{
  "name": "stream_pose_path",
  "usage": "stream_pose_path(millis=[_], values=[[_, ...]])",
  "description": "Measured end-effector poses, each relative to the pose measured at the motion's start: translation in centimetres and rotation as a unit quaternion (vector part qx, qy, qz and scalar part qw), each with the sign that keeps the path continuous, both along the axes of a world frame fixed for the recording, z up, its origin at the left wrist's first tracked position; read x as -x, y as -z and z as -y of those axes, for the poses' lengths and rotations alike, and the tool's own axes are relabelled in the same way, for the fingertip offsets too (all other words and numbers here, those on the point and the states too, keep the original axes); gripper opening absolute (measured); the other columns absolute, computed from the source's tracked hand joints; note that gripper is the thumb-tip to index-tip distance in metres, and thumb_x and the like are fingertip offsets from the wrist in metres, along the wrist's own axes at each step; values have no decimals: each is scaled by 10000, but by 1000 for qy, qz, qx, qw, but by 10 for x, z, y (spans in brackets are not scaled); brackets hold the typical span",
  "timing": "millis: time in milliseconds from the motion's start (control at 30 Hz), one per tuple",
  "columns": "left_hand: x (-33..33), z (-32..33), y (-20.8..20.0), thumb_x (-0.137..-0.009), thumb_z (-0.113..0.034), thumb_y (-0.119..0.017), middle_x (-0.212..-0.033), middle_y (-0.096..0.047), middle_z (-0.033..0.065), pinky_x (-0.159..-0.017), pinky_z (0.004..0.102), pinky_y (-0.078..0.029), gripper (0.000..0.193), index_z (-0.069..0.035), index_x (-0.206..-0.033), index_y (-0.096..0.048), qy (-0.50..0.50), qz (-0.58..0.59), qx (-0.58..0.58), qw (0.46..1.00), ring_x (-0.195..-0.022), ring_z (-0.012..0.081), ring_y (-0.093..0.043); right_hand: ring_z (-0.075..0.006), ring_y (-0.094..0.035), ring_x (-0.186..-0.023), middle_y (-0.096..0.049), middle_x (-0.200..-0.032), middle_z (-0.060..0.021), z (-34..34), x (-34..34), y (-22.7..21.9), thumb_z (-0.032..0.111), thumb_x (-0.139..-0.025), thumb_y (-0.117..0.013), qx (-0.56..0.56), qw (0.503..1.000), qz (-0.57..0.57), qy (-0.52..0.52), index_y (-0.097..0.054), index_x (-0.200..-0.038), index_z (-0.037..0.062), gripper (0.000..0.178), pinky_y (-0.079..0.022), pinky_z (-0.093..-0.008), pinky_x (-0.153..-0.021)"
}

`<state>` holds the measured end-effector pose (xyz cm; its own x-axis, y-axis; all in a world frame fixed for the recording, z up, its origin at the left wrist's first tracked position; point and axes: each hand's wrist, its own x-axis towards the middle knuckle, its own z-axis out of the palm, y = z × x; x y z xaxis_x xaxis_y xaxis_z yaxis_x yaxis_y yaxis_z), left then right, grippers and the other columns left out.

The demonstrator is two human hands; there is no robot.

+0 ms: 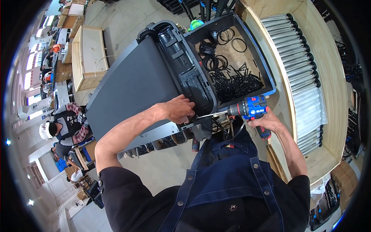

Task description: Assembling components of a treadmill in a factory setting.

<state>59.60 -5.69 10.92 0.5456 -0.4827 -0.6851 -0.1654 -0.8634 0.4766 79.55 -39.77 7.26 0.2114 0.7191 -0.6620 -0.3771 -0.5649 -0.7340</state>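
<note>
A treadmill deck (139, 81) with a wide dark belt lies in front of me, and its black end housing (195, 87) is uncovered. My right hand (266, 121) grips a blue and black cordless drill (253, 107) by its handle. The drill's long thin bit (212, 114) points left at the near corner of the housing. Beside the bit's tip, my left hand (179, 110) rests on that corner with its fingers curled together. What those fingers pinch, if anything, is hidden.
Past the drill, a black bin (270, 91) holds many black screws (239, 81) and black rings (232, 35). At right, a wooden crate (330, 154) contains rows of metal tubes (297, 58). Small parts trays (166, 142) line the deck's near side. A co-worker (67, 125) stands at far left.
</note>
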Motion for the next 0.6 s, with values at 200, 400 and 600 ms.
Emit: stream_pose_path(millis=[200, 400, 600], values=[[0, -3, -3, -764, -282, -825, -1029, -609, 96, -1017, 409, -403, 379, -30, -1007, -683, -29, 6, 28, 999, -1114, 283, -576, -111, -645, -701, -689, -796, -10, -13, -11, 0, 26, -701, -814, -8, 1000, -9, -13, -694, -957, 64, 285, -536, -292, -657], [0, -3, -15, -757, -259, -844, -1082, -646, 108, -1036, 409, -431, 471, -25, -1132, -682, -46, -7, 26, 999, -1131, 284, -599, -129, -625, -663, -667, -800, -29, -38, -25, -14, 31, -718, -812, -17, 996, -47, -71, -674, -996, 46, 310, -521, -293, -618], [29, -19, -59, -890, -299, -749, -1220, -685, 124, -1019, 390, -490, 479, -6, -1256, -651, -510, 142, 149, 835, -1167, 257, -636, -132, -621, -647, -665, -802, -40, -44, -26, 1, 59, -706, -829, -23, 995, -57, -77, -678, -989, 43, 321, -515, -294, -594]])
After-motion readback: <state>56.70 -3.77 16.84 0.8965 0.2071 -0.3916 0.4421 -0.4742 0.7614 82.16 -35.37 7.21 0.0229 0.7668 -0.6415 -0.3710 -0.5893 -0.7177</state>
